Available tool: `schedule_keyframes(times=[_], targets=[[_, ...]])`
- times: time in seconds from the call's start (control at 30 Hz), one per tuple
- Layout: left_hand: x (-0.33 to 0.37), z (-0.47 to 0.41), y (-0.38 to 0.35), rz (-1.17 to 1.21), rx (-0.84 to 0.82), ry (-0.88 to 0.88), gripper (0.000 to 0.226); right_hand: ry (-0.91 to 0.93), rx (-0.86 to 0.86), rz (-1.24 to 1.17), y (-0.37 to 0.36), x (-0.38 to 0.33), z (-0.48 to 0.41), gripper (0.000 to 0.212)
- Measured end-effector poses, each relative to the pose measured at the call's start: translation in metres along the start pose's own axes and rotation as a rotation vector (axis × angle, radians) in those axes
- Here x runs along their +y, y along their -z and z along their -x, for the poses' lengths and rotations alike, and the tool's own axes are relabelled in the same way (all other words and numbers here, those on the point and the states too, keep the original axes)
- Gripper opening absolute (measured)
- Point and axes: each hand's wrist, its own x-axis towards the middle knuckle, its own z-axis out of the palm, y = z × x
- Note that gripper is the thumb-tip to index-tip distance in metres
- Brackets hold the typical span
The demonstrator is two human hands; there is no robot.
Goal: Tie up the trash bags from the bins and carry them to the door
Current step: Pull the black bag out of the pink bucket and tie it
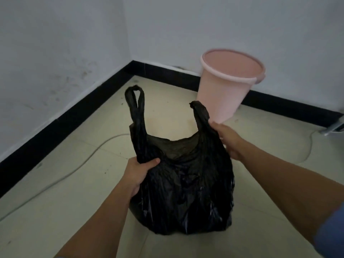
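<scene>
Sitting on the floor [74, 183] near the pink bin [223, 94], the black trash bag [186, 183] is gripped below each handle, left hand [138, 175] and right hand [228, 140] fingers [152, 162] curled round the plastic; bag contents indiscernible.

Both bare forearms [104, 216] reached forward and down. The left hand [138, 175] was lower, its thumb and fingers curled on the black bag [186, 187]. The right hand [226, 140] was higher and gripped its other side.
</scene>
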Motion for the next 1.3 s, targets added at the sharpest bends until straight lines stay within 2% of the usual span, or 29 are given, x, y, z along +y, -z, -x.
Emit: schedule_keyframes(times=[0.07, 0.13, 0.23, 0.3, 0.47, 0.6, 0.73, 0.9, 0.93, 1.0, 1.03, 1.1, 1.17, 1.3], targets=[[0.000, 0.012, 0.000, 0.034, 0.042, 0.016, 0.028, -0.060, -0.191, -0.050, -0.007, 0.027, 0.016, 0.099], [0.000, 0.017, 0.000, 0.060, 0.066, 0.008, 0.027, -0.071, -0.277, -0.040, -0.012, 0.046, 0.029, 0.084], [-0.001, 0.016, -0.005, 0.118, 0.101, 0.011, 0.027, -0.038, -0.235, 0.042, -0.018, 0.053, 0.032, 0.078], [0.000, 0.017, -0.013, 0.176, 0.122, 0.021, 0.032, -0.044, -0.205, 0.036, -0.022, 0.046, 0.033, 0.063], [0.007, 0.027, -0.026, 0.280, 0.095, 0.075, 0.044, -0.138, -0.181, -0.350, -0.039, 0.026, 0.047, 0.040], [0.015, 0.031, -0.025, 0.374, 0.015, 0.156, 0.039, -0.164, -0.189, -0.538, -0.045, 0.018, 0.051, 0.039], [0.022, 0.041, -0.019, 0.514, -0.053, 0.264, 0.034, -0.177, -0.220, -0.577, -0.050, 0.012, 0.054, 0.034], [0.031, 0.046, -0.016, 0.599, -0.099, 0.235, 0.032, -0.150, -0.329, -0.722, -0.056, 0.000, 0.057, 0.027], [0.034, 0.046, -0.017, 0.602, -0.104, 0.228, 0.032, -0.138, -0.371, -0.723, -0.056, -0.002, 0.057, 0.032], [0.039, 0.046, -0.022, 0.623, -0.110, 0.202, 0.036, -0.124, -0.418, -0.541, -0.059, -0.002, 0.058, 0.042], [0.041, 0.047, -0.025, 0.630, -0.111, 0.185, 0.036, -0.127, -0.409, -0.387, -0.062, -0.001, 0.058, 0.041], [0.045, 0.052, -0.029, 0.619, -0.118, 0.153, 0.035, -0.142, -0.272, -0.172, -0.070, 0.001, 0.058, 0.030], [0.045, 0.054, -0.029, 0.570, -0.131, 0.137, 0.038, -0.159, -0.130, -0.271, -0.076, 0.005, 0.055, 0.025], [0.040, 0.055, -0.025, 0.457, -0.149, 0.148, 0.034, -0.239, -0.135, -0.648, -0.071, 0.010, 0.045, 0.028]])
